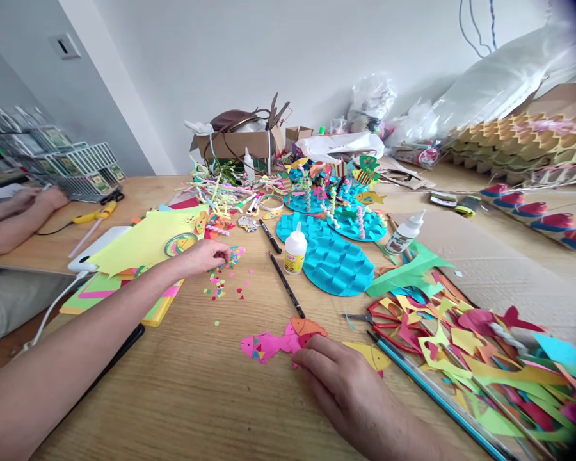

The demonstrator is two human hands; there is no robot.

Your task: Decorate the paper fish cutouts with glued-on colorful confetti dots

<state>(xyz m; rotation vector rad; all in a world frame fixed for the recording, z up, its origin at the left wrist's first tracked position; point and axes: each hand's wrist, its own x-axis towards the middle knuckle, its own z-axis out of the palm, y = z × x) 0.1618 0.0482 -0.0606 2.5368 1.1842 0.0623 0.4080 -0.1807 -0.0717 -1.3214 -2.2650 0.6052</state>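
Note:
My left hand [207, 255] reaches out to a small heap of paper confetti [237, 255]; its fingers are pinched together at the heap's edge, and whatever is between them is hidden. My right hand [340, 374] is low in the middle, its bent fingers closed on a paper fish in pink and red [312, 339] that they partly cover. Left of it lies a pink paper fish [262, 346] with small coloured bits on its body. An orange paper fish [307, 327] overlaps above, and a yellow paper fish [369, 354] shows behind my right hand.
A white glue bottle [295, 251] stands beside a blue textured paper oval [338, 256]. Black pens [287, 285], red-handled scissors [393, 326] and paper scraps [484, 365] lie around. Yellow paper sheets [144, 240] are stacked at left. Another person's hands [48, 200] are at the far left.

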